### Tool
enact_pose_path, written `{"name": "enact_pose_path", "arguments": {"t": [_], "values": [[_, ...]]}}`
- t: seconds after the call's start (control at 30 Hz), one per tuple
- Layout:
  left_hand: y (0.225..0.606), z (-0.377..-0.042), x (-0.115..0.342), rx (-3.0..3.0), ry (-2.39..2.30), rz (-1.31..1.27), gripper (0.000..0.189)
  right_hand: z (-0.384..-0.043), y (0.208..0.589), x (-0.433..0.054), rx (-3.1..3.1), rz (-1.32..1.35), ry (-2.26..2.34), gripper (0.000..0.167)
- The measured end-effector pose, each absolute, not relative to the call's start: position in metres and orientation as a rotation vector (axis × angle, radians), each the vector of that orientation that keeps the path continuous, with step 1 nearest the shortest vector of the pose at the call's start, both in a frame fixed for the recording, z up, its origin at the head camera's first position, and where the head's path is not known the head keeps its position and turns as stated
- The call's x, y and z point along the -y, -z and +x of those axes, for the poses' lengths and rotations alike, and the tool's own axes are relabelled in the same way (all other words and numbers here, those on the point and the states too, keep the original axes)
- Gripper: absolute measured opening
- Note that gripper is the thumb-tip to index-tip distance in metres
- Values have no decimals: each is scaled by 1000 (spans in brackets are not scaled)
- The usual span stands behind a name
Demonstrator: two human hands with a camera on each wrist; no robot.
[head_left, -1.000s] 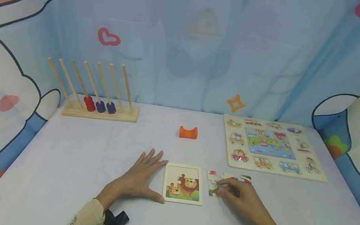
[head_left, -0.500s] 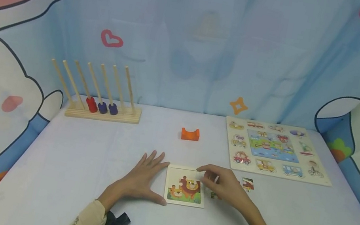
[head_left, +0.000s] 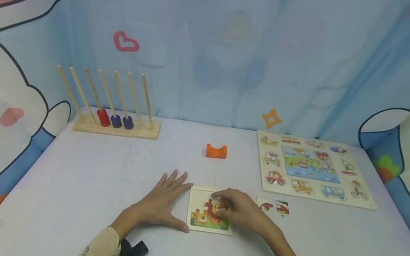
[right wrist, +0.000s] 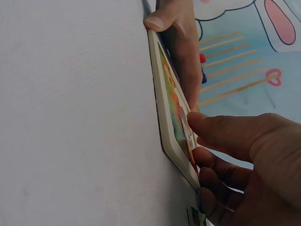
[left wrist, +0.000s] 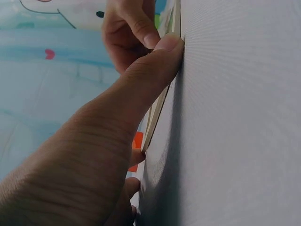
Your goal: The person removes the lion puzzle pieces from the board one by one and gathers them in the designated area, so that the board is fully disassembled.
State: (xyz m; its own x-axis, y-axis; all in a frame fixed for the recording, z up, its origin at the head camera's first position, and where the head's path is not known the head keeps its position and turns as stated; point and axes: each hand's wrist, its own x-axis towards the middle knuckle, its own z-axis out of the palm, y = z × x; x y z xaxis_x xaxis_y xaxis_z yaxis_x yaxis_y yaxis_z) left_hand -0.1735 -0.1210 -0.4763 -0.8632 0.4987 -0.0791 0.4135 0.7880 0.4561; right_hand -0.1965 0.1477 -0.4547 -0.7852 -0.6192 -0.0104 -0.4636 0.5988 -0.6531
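Note:
A small square puzzle board [head_left: 199,198] with a lion picture [head_left: 208,221] in its lower part lies on the table. My left hand [head_left: 160,205] spreads along its left side, forefinger at the upper corner and thumb at the lower one. Over the upper part of the board, my right hand [head_left: 241,210] pinches a small puzzle piece, mostly hidden by thumb and fingers. Two loose puzzle pieces with red parts, one [head_left: 264,205] beside the other [head_left: 282,208], lie right of the board. In the right wrist view another greenish piece [right wrist: 196,216] shows below the right fingers.
A larger picture puzzle board [head_left: 317,170] with vehicles lies at the back right. An orange arched block [head_left: 216,151] stands behind the small board. At the back left is a wooden peg stand [head_left: 115,130] with red and blue beads. A printed curtain [head_left: 209,55] hangs behind the table.
My right hand has moved left from the loose pieces to over the small board, carrying a puzzle piece from that group. My left hand has stayed at the board's left side.

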Motion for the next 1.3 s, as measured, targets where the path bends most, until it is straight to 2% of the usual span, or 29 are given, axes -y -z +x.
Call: {"name": "enact_pose_path", "arguments": {"t": [0.5, 1.3], "values": [[474, -174, 120, -2784, -629, 716, 112, -195, 456, -145, -2630, -917, 894, 34], [474, -172, 120, -2789, -644, 719, 111, -191, 457, -140, -2662, -907, 852, 35]]}}
